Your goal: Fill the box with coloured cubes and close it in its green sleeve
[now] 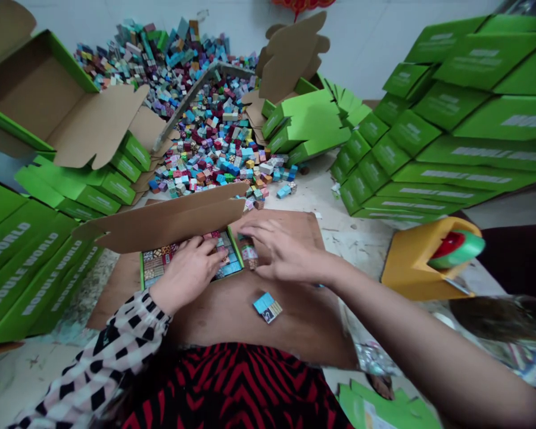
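Observation:
A shallow green cardboard box (pixel 237 253) has its brown lid raised, and rows of small patterned blocks (pixel 154 266) fill the parts I can see. My left hand (pixel 191 262) lies over the middle of these blocks, fingers apart and touching them; it hides some of the rows. Just off the box's right edge, a short row of small patterned blocks (pixel 249 253) sits between the fingers and thumb of my right hand (pixel 283 250), which closes round its two ends. Nearer to me, a little group of blue, tan and dark blocks (pixel 267 307) rests on the brown board (pixel 232 316).
Behind the box spreads a large heap of loose coloured blocks (pixel 214 134). Green boxes stand stacked on the left (pixel 22 262) and right (pixel 469 131). Open boxes (pixel 308 122) lie at the back. At right is a yellow tape dispenser (pixel 406 262) with green tape.

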Action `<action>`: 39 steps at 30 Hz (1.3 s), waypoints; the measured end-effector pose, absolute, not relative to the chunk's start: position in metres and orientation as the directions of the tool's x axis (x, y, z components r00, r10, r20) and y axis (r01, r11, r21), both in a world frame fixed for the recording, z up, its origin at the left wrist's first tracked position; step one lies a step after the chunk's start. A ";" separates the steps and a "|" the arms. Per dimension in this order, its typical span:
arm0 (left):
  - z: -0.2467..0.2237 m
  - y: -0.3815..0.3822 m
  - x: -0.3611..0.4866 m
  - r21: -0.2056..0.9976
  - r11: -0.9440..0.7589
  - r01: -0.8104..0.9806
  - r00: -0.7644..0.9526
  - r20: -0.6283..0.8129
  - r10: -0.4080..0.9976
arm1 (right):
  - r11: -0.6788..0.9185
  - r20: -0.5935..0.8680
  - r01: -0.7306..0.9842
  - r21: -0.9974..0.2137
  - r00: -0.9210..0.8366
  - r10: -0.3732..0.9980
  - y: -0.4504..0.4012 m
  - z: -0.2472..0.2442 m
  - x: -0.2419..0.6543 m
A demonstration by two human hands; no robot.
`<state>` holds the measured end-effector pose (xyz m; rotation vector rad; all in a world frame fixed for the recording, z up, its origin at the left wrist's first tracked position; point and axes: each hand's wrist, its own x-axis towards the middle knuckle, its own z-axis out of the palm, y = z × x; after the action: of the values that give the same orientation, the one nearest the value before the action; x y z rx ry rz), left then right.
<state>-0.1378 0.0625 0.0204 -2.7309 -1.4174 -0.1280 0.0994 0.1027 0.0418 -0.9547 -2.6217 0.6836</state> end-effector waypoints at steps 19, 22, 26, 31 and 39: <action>0.002 0.061 -0.142 -0.042 -0.642 0.766 0.634 0.217 0.742 | 0.786 -0.058 0.508 -0.351 -0.850 0.523 0.127 0.038 0.041; 0.002 0.061 -0.143 -0.044 -0.650 0.759 0.642 0.221 0.734 | 0.791 -0.078 0.500 -0.354 -0.858 0.507 0.128 0.033 0.042; 0.004 0.060 -0.142 -0.035 -0.639 0.768 0.630 0.219 0.745 | 0.784 -0.063 0.505 -0.361 -0.852 0.520 0.126 0.028 0.049; 0.006 0.060 -0.142 -0.052 -0.637 0.769 0.633 0.193 0.749 | 0.709 -0.021 0.511 -0.486 -0.818 0.575 0.117 0.022 0.065; 0.005 0.060 -0.142 -0.056 -0.632 0.773 0.628 0.211 0.749 | 0.685 -0.081 0.614 -0.392 -0.765 0.639 0.103 0.010 0.066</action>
<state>-0.1420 0.0599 0.0045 -2.7044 -1.2726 -0.2530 0.0655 0.1033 0.0102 -1.0523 -2.8266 0.6226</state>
